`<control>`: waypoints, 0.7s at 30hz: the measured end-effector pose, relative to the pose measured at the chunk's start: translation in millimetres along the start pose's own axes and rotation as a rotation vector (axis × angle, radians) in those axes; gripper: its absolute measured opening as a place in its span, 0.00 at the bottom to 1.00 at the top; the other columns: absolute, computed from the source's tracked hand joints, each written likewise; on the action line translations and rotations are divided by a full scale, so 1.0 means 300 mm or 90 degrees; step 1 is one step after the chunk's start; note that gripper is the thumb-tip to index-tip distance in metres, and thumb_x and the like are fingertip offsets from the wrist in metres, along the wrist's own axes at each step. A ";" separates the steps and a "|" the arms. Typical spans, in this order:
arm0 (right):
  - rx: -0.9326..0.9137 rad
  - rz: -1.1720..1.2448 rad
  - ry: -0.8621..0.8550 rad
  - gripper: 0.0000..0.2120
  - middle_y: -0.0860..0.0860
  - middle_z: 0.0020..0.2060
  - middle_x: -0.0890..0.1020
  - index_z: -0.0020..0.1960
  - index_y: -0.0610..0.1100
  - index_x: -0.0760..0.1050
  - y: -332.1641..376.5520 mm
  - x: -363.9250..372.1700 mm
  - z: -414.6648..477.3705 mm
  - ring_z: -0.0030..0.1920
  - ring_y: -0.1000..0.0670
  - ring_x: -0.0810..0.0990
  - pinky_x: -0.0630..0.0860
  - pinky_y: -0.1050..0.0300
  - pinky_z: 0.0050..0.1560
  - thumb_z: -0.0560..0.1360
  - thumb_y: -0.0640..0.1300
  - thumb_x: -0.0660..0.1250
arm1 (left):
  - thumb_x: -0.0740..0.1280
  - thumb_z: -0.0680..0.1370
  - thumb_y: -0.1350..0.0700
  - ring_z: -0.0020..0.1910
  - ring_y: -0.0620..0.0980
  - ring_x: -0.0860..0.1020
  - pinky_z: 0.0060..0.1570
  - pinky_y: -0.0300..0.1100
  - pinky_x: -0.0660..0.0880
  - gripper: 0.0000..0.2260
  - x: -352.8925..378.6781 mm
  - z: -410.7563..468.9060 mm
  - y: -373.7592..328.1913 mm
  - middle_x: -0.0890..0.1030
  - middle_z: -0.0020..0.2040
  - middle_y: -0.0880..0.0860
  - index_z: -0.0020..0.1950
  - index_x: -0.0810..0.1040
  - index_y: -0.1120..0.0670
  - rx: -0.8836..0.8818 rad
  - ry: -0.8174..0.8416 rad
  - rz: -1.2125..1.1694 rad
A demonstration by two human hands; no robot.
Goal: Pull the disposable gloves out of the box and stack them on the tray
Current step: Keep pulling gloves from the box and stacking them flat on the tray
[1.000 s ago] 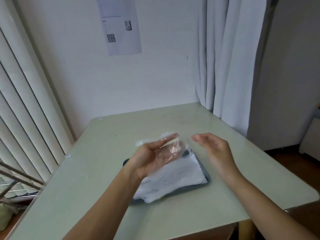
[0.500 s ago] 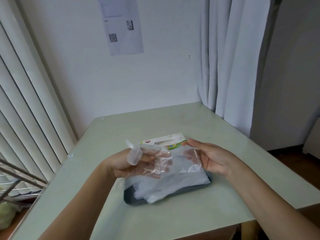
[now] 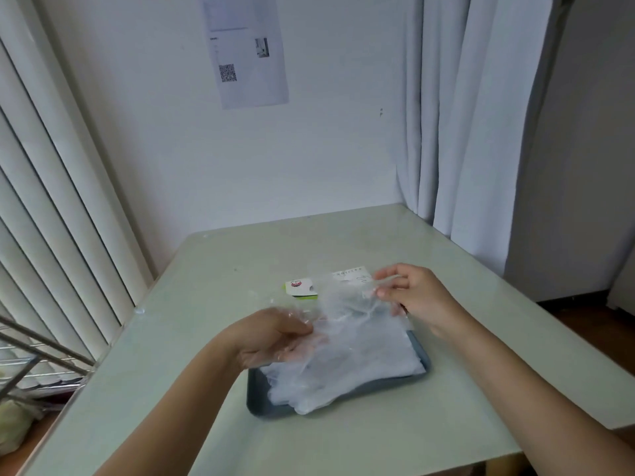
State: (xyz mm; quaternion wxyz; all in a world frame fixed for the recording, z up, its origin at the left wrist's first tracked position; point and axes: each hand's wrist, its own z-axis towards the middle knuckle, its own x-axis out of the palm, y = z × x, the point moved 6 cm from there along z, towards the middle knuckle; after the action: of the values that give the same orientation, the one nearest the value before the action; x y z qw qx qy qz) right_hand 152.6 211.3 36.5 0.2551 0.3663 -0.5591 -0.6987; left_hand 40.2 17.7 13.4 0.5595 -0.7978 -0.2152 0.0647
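Spreading one clear glove (image 3: 347, 309) above tray (image 3: 263, 405): left hand (image 3: 271, 338) and right hand (image 3: 417, 297) each pinch an edge. I log thick stack (image 3: 364, 365) on tray; box (image 3: 301, 287) behind on worktop (image 3: 240, 262), remainder unseen.

Tabletop (image 3: 343, 242): pale green, plain. Tray (image 3: 347, 395), lower centre: dark grey-blue. Gloves (image 3: 354, 359) on it: clear to milky white, unpatterned. Box (image 3: 302, 288), centre: white with green edge and a red mark. Curtain (image 3: 481, 132), upper right: white. Wall sheet (image 3: 245, 49), top centre: white, black QR code.
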 end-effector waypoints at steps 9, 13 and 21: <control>0.028 -0.330 0.035 0.10 0.51 0.37 0.78 0.45 0.46 0.76 -0.204 0.051 0.050 0.22 0.58 0.75 0.70 0.69 0.27 0.73 0.32 0.62 | 0.66 0.78 0.60 0.32 0.50 0.80 0.30 0.39 0.76 0.05 -0.055 0.005 0.078 0.81 0.38 0.56 0.51 0.78 0.60 -0.102 -0.158 0.335; 0.016 -0.383 0.058 0.12 0.56 0.37 0.76 0.47 0.49 0.77 -0.204 0.063 0.064 0.29 0.59 0.75 0.68 0.72 0.29 0.73 0.33 0.63 | 0.65 0.79 0.49 0.31 0.51 0.82 0.34 0.40 0.79 0.12 -0.120 -0.061 0.004 0.83 0.41 0.56 0.54 0.71 0.57 -0.161 -0.332 0.584; 0.037 -0.418 0.084 0.11 0.54 0.38 0.77 0.51 0.47 0.80 -0.206 0.039 0.087 0.32 0.58 0.77 0.68 0.74 0.30 0.72 0.35 0.67 | 0.58 0.82 0.46 0.78 0.48 0.51 0.74 0.43 0.47 0.27 0.121 0.000 -0.039 0.51 0.79 0.49 0.79 0.53 0.49 0.213 -0.215 0.970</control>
State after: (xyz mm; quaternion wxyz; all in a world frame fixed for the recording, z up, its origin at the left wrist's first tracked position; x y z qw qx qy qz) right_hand 128.1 233.0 -23.2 0.0412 0.5786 -0.4132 -0.7020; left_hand 69.8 36.0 29.3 0.4335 -0.6103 0.3198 0.5809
